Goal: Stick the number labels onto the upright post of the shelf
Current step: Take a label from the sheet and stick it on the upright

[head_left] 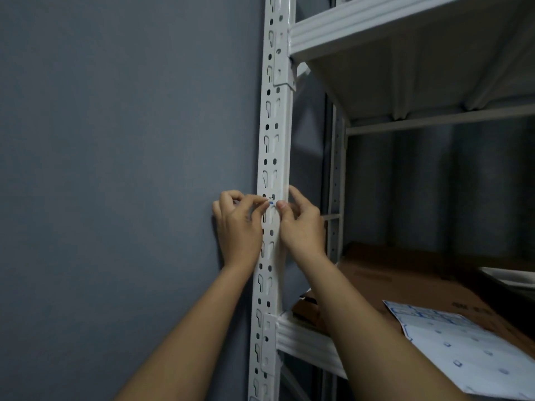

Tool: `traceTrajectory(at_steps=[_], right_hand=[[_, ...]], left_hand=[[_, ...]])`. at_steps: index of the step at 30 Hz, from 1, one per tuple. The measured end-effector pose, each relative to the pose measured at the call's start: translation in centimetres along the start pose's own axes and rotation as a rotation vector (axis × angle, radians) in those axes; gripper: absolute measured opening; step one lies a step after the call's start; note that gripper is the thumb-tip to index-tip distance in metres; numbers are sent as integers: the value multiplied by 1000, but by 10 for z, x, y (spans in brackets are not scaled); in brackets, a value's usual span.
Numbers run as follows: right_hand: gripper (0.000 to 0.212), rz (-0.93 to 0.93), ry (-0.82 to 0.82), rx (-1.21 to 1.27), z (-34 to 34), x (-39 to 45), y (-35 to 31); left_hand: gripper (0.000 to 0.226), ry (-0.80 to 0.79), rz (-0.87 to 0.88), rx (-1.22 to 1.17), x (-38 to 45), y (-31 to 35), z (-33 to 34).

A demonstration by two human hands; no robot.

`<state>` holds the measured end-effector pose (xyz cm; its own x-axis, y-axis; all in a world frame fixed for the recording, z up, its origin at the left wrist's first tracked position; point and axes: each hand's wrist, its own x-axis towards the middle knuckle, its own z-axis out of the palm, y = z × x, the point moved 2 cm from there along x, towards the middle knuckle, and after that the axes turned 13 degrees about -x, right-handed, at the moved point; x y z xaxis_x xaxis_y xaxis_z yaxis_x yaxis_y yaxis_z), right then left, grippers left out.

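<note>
A: Both hands are up at the white upright post [272, 157], the slotted one at the near left corner of the shelf, right against the grey wall [115, 169].

B: And the number label [271, 202]?

A: It sits on the post's face between the two hands, roughly midway between the upper beam [376, 21] and the lower beam [307, 340]. A small white strip with a blue mark; the digit is too small to read.

B: What's the left hand [238, 227] doing?

A: Its fingers [231, 198] are curled in, thumb and forefinger pinching the label's left end against the post.

B: The right hand [302, 227]?

A: Thumb tip on the label's right end, forefinger stretched up along the post's right edge, the other fingers bent behind it. So it holds the label's right end too.

B: Anything on the shelf itself?

A: On the lower level, to the right, a flat brown cardboard box [419, 282], and lying on it, nearer, a white sheet of labels [469, 348] with blue-outlined stickers at its top. Far right, the edge of something white, too cut off to name.
</note>
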<state>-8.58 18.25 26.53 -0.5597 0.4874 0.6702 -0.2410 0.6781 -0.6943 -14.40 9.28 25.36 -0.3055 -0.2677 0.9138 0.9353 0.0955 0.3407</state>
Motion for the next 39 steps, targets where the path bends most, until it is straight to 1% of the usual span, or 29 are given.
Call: traceTrajectory(at_steps=[3,6,11,13,17,19,21,27,31,35,39], right_hand=[[44,-1,2,10,4,1,1],[43,-5,0,11,5,1,1],[45,-2,12,15,2,-2,1],[45,-3,6,8,1,-2,-1],[44,3,5,-5,2,-3,-2],[44,7,12,-9,2,-4,-3],[44,20,6,-6,2,-4,-3],[42,24,27,-8,6,-3,-3],[43,31,36,-28,7,-4,-2],[45,29,38,-34,6,-4,0],[46,27,21,-20,5,-5,-1]], left_hand=[[4,1,45,37,-1,1,1],[4,-18,52,44,1,0,2],[6,-85,33,91,1,4,6],[8,-96,-6,110,0,4,7],[8,-21,-31,41,-1,1,0],[5,-11,-31,-4,0,2,-1],[1,-27,-23,-29,3,3,-1],[5,-102,30,-22,4,1,2],[6,-107,60,-5,4,-4,8],[5,-120,21,18,4,-1,9],[8,-96,31,34,5,-1,1]])
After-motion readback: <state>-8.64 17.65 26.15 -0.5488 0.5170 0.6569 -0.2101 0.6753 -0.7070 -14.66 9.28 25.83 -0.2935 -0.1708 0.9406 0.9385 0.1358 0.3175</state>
